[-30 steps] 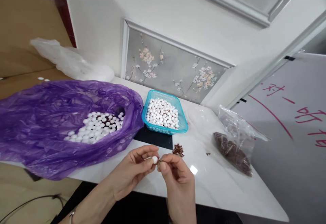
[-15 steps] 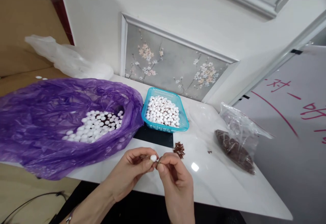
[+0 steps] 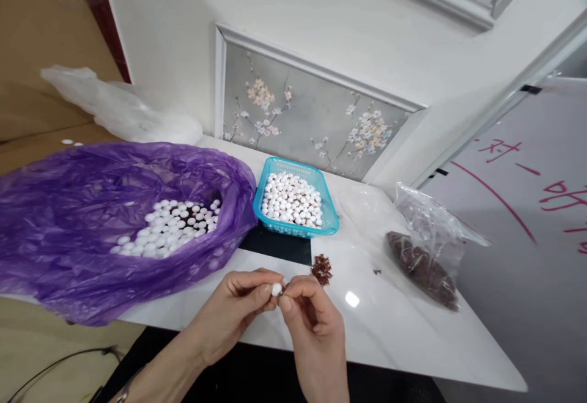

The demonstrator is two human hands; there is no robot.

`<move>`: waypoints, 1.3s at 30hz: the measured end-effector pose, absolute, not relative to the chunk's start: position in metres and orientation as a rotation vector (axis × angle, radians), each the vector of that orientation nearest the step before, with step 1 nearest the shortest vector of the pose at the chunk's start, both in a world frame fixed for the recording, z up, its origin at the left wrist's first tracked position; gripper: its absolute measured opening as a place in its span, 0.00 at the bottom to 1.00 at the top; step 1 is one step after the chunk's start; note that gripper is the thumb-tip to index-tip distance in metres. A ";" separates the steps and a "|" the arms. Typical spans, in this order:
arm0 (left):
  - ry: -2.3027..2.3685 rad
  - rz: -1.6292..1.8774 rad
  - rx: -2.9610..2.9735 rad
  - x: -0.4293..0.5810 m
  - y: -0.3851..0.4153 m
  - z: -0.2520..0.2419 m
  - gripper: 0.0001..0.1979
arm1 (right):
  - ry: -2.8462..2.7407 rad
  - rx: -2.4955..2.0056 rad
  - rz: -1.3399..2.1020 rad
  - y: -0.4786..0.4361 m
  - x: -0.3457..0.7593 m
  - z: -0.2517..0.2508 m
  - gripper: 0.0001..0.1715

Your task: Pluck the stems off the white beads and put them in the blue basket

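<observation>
Between the thumb and fingers of my left hand [image 3: 241, 305] is a small white ball [image 3: 276, 289]. My right hand [image 3: 316, 323] pinches right beside it, its fingertips pressed together against the ball's right side; whatever they grip is too small to make out. Just beyond the right hand lies a little heap of reddish-brown bits [image 3: 321, 269] on the white table. A blue plastic basket [image 3: 331, 222] behind the hands holds many white balls with brown parts among them. To the left, a purple plastic bag [image 3: 92, 207] gapes, with more white balls inside.
A clear zip bag [image 3: 426, 256] of brown pieces lies at the right on the white table [image 3: 413, 336]. A few brown bits [image 3: 376, 272] lie nearer. Crumpled clear plastic [image 3: 137, 112] sits behind the purple bag. A whiteboard [image 3: 513, 207] with red writing stands at the right.
The white ball has turned and dipped slightly between my fingertips. Both hands keep nearly the same place and hold. The whole view has shifted a little.
</observation>
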State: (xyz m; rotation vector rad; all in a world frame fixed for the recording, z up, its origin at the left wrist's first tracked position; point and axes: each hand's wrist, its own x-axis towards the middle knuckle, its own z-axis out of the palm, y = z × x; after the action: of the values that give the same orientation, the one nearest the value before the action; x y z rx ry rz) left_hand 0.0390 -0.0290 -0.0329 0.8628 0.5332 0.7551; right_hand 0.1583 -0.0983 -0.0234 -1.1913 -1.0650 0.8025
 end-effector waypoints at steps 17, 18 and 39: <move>0.518 0.775 0.880 0.038 -0.030 -0.032 0.07 | -1.020 -1.126 0.942 -0.096 0.160 -0.021 0.05; 0.517 0.777 0.885 0.038 -0.030 -0.031 0.07 | -1.013 -1.107 0.959 -0.095 0.160 -0.022 0.05; 0.554 0.816 0.844 0.040 -0.031 -0.031 0.04 | -0.976 -1.016 1.052 -0.088 0.168 -0.027 0.03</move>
State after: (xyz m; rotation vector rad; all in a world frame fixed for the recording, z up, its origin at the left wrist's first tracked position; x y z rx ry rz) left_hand 0.0405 -0.0305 -0.0312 0.8437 0.5539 0.8164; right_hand 0.1680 -0.0878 -0.0268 -1.0158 -0.9760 1.0515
